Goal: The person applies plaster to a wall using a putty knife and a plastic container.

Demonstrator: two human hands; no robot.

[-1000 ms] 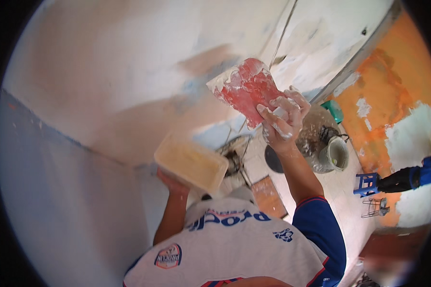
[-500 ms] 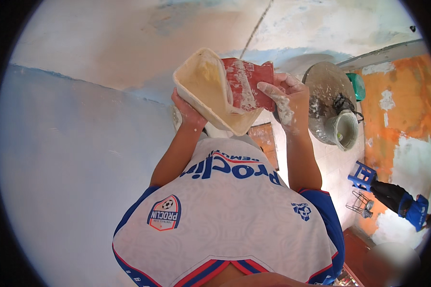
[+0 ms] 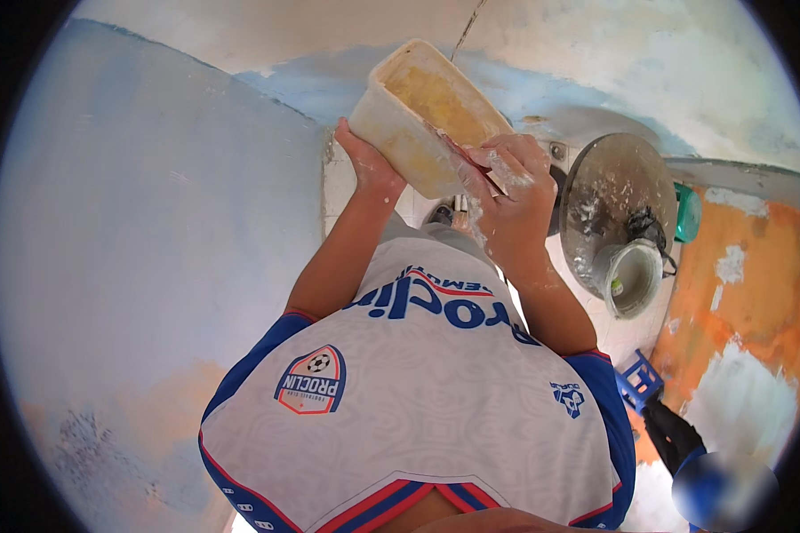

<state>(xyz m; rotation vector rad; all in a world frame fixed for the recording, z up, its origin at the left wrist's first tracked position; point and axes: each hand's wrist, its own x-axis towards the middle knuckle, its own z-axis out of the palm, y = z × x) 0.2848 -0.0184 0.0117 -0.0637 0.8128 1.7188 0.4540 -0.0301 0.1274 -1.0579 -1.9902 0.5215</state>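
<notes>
My left hand (image 3: 372, 164) grips a pale rectangular plastic tub (image 3: 396, 124) from below and the left side. The tub is tilted, and a yellowish-white paste coats its inside. In my right hand (image 3: 517, 182) is a red putty spreader (image 3: 460, 152), pinched between thumb and fingers. Seen nearly edge-on, the spreader lies against the tub's near rim. My fingers hide much of it. White paste smears the right hand's thumb and knuckles.
A round, spattered table (image 3: 609, 182) stands to the right, with a pale bucket (image 3: 636, 282) and a black plastic bag (image 3: 649, 226). Beyond are a green container (image 3: 687, 213), a blue stool (image 3: 640, 382) and another person (image 3: 671, 431). A patchy blue wall (image 3: 151, 195) rises at left.
The tub has moved up and turned, showing its side wall. The spreader has gone from lying broad across the tub's right side to edge-on at the near rim. My right hand has turned over.
</notes>
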